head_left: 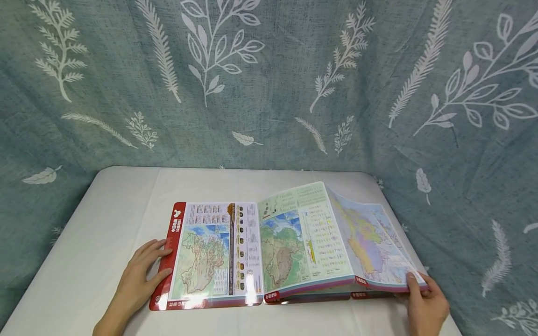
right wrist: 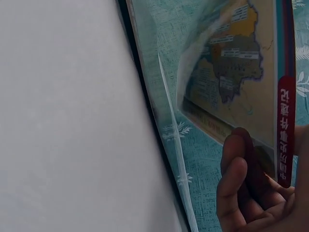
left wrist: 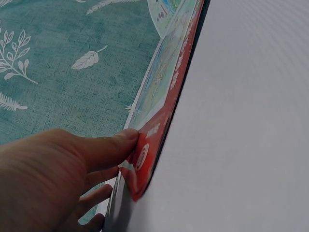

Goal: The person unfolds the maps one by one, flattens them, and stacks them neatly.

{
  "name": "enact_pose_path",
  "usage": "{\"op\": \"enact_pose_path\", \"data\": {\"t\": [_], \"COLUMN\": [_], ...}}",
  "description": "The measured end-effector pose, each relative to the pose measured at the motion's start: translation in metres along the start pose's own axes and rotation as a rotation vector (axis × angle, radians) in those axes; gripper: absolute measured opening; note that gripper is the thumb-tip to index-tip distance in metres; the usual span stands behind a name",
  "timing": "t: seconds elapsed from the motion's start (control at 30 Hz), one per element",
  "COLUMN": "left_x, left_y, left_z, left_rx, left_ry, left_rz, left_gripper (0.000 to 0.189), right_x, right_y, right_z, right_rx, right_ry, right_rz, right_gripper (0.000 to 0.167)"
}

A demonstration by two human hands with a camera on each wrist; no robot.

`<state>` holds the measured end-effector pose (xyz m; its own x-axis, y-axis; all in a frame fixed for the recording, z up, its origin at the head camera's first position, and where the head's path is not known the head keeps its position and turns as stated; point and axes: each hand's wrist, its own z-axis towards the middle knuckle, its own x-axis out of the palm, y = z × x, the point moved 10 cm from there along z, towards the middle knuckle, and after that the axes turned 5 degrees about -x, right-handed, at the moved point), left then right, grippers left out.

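Observation:
A fold-out laminated map lies across the white table, its left panel flat, with a red strip down the left edge. The middle panel tilts up toward a raised fold, and the right panel slopes down from it. My left hand rests at the red left edge, its fingers loosely extended. In the left wrist view the thumb touches the red border near the corner. My right hand pinches the near right corner of the lifted panel. The right wrist view shows curled fingers beneath that panel.
The white table has rounded far corners. Green fabric with white leaf prints hangs behind it and on both sides. More map layers with red label tabs show under the lifted panels. Bright glare lies along the left panel's lower edge.

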<state>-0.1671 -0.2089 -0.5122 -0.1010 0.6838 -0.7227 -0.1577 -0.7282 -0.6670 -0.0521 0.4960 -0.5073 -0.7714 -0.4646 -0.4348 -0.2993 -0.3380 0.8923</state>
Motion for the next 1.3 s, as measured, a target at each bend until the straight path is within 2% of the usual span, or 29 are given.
{"op": "enact_pose_path", "data": {"t": [0.2, 0.47, 0.63, 0.8, 0.97, 1.17, 1.3], "left_x": [-0.001, 0.003, 0.001, 0.001, 0.002, 0.0, 0.0], "left_y": [0.001, 0.004, 0.002, 0.002, 0.002, 0.003, 0.003], "left_z": [-0.001, 0.0, 0.0, 0.0, 0.0, 0.0, 0.001], "left_rx": [-0.001, -0.032, -0.021, -0.016, -0.02, -0.023, -0.017], "left_ry": [-0.003, 0.015, 0.004, 0.005, 0.01, 0.007, 0.009], "left_rz": [0.005, 0.02, 0.017, 0.011, 0.004, -0.001, -0.006], "left_gripper": [0.053, 0.055, 0.054, 0.054, 0.054, 0.054, 0.054], "right_x": [-0.007, -0.018, -0.015, -0.01, -0.009, -0.005, -0.008], "right_y": [-0.005, -0.012, -0.012, -0.012, -0.016, -0.017, -0.017], "right_z": [0.004, 0.017, 0.02, 0.022, 0.024, 0.025, 0.026], "right_rx": [-0.016, -0.032, -0.086, -0.13, -0.114, -0.139, -0.162], "right_ry": [0.012, 0.029, 0.075, 0.12, 0.127, 0.138, 0.116], "right_rz": [-0.1, -0.318, -0.417, -0.436, -0.441, -0.441, -0.436], "right_gripper": [0.049, 0.055, 0.061, 0.067, 0.068, 0.06, 0.056]}}
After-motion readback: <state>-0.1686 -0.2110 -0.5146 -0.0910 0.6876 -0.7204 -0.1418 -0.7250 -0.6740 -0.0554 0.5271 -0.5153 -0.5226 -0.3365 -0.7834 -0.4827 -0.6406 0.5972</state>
